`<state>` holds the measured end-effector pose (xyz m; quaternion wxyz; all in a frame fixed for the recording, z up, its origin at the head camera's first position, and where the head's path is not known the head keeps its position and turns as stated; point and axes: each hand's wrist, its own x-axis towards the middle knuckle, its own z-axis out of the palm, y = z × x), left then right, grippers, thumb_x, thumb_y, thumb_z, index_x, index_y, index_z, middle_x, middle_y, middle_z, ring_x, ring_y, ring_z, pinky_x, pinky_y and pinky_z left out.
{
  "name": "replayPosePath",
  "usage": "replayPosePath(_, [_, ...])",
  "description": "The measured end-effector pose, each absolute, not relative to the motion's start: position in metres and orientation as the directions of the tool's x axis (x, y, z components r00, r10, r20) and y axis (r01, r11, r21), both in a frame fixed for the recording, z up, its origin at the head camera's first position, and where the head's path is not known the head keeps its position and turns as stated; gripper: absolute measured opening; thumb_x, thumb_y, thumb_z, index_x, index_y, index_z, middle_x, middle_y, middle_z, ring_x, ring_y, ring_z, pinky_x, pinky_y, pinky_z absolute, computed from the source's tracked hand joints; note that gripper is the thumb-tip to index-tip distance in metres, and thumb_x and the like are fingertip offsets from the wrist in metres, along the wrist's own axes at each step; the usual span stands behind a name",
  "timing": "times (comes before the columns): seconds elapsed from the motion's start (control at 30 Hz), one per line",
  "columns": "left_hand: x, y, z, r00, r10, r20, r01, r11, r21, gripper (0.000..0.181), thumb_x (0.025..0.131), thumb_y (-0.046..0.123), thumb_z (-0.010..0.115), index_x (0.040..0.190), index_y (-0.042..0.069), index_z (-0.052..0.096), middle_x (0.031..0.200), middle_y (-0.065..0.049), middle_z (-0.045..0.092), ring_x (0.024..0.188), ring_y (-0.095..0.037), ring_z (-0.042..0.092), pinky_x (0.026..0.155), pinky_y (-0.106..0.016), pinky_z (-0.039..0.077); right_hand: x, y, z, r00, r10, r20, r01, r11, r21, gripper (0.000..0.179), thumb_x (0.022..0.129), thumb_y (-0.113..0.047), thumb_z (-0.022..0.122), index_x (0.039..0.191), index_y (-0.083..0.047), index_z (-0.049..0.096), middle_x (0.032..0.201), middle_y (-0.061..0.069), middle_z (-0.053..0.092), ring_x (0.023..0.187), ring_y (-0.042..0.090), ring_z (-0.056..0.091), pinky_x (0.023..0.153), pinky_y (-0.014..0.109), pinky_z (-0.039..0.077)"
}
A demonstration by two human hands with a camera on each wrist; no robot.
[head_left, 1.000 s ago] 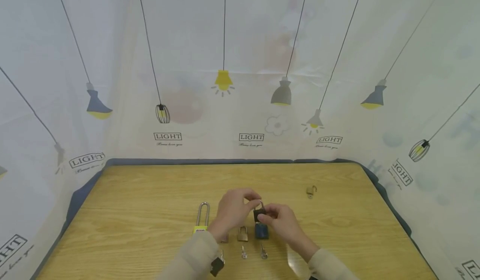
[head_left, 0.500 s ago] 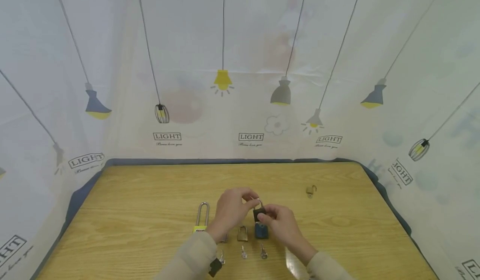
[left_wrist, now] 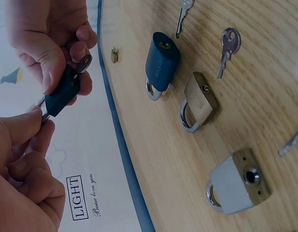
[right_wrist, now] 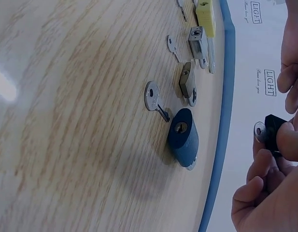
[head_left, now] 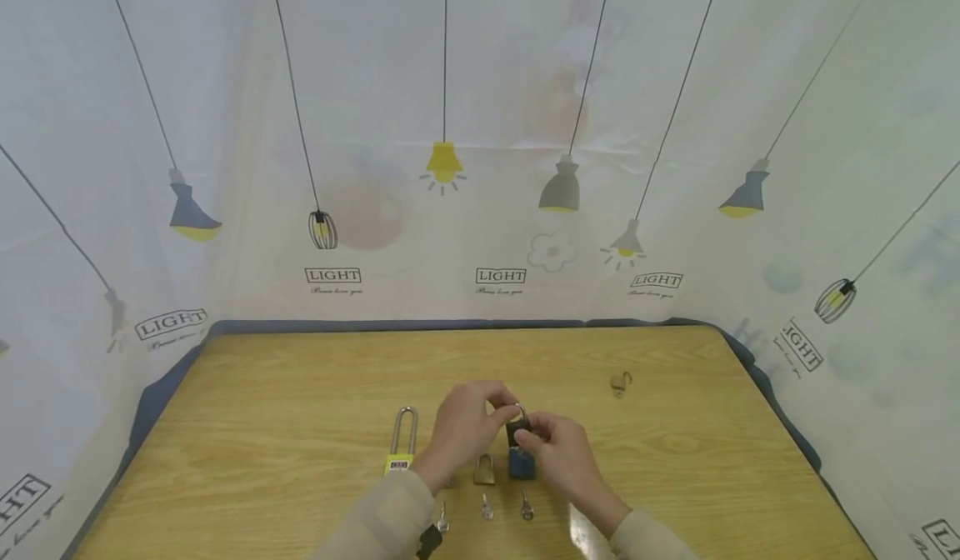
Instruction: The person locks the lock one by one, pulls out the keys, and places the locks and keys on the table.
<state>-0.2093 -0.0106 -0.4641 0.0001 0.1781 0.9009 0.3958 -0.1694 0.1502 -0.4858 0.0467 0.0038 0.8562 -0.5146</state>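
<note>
A small dark padlock (left_wrist: 62, 92) is held up between both hands, above the table. My left hand (head_left: 461, 431) pinches its metal shackle between thumb and fingers. The right hand (head_left: 562, 452) grips the padlock's body. A key (left_wrist: 83, 64) sticks out of the bottom of that body; the right wrist view shows its round head (right_wrist: 259, 130). Whether the shackle is released cannot be told. Just below the hands stands a blue padlock (left_wrist: 162, 60), and beside it are a brass padlock (left_wrist: 199, 99) and a silver padlock (left_wrist: 235, 181).
A yellow padlock (head_left: 397, 464) with a long shackle lies left of the others. In front of the row are several loose keys, among them one key (head_left: 527, 506) before the blue padlock. Farther back right on the wooden table (head_left: 300, 393) lies a small unlocked padlock (head_left: 619, 383).
Both hands keep their hold on the dark padlock and barely shift. The things on the table stay where they were; the head view drifts slightly.
</note>
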Motion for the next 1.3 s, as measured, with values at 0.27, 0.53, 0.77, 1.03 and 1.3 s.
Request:
replayPosePath(0.27, [-0.206, -0.010, -0.462, -0.937, 0.322, 0.135, 0.317, 0.624, 0.714, 0.006, 0.092, 0.028, 0.068, 0.089, 0.024, 0.073, 0.087, 0.012, 0.072, 0.071, -0.001, 0.056, 0.063, -0.022, 0.045, -0.168, 0.151, -0.489, -0.995, -0.036, -0.090, 0.063, 0.460, -0.886, 0.013, 0.093, -0.018, 0.064, 0.098, -0.009, 0.071, 0.088, 0.002, 0.073, 0.083, 0.013, 0.065, 0.073, 0.029, 0.052])
replayPosePath(0.53, [-0.205, -0.005, -0.462, -0.940, 0.313, 0.137, 0.319, 0.662, 0.678, 0.008, 0.093, 0.027, 0.065, 0.089, 0.023, 0.071, 0.091, 0.010, 0.073, 0.072, -0.002, 0.057, 0.064, -0.023, 0.045, -0.166, 0.143, -0.490, -0.996, 0.011, -0.093, 0.088, 0.435, -0.896, 0.017, 0.094, -0.017, 0.062, 0.101, -0.003, 0.070, 0.092, 0.006, 0.074, 0.085, 0.015, 0.068, 0.074, 0.030, 0.055])
replayPosePath(0.77, [-0.207, -0.002, -0.465, -0.905, 0.361, 0.225, 0.425, 0.740, 0.521, 0.009, 0.094, 0.024, 0.064, 0.087, 0.021, 0.070, 0.081, 0.008, 0.071, 0.062, 0.001, 0.055, 0.055, -0.017, 0.043, -0.167, 0.139, -0.489, -0.995, 0.023, -0.099, 0.099, 0.433, -0.896, 0.017, 0.096, -0.014, 0.059, 0.101, -0.001, 0.069, 0.094, 0.009, 0.075, 0.088, 0.018, 0.070, 0.078, 0.037, 0.056])
replayPosePath(1.03, [-0.208, -0.003, -0.468, -0.882, 0.399, 0.250, 0.470, 0.781, 0.411, 0.011, 0.095, 0.025, 0.063, 0.087, 0.020, 0.068, 0.078, 0.009, 0.069, 0.055, 0.002, 0.047, 0.050, -0.015, 0.038, -0.167, 0.135, -0.495, -0.997, 0.030, -0.076, 0.081, 0.489, -0.869, 0.015, 0.096, -0.015, 0.059, 0.098, -0.003, 0.068, 0.093, 0.008, 0.074, 0.086, 0.016, 0.068, 0.073, 0.033, 0.055])
replayPosePath(1.3, [-0.208, -0.006, -0.468, -0.870, 0.418, 0.259, 0.490, 0.785, 0.379, 0.013, 0.096, 0.027, 0.062, 0.089, 0.021, 0.071, 0.079, 0.009, 0.071, 0.056, 0.002, 0.051, 0.050, -0.016, 0.039, -0.167, 0.138, -0.494, -0.998, 0.002, -0.060, 0.053, 0.502, -0.863, 0.017, 0.096, -0.016, 0.059, 0.102, -0.001, 0.067, 0.096, 0.010, 0.074, 0.088, 0.020, 0.069, 0.071, 0.031, 0.055])
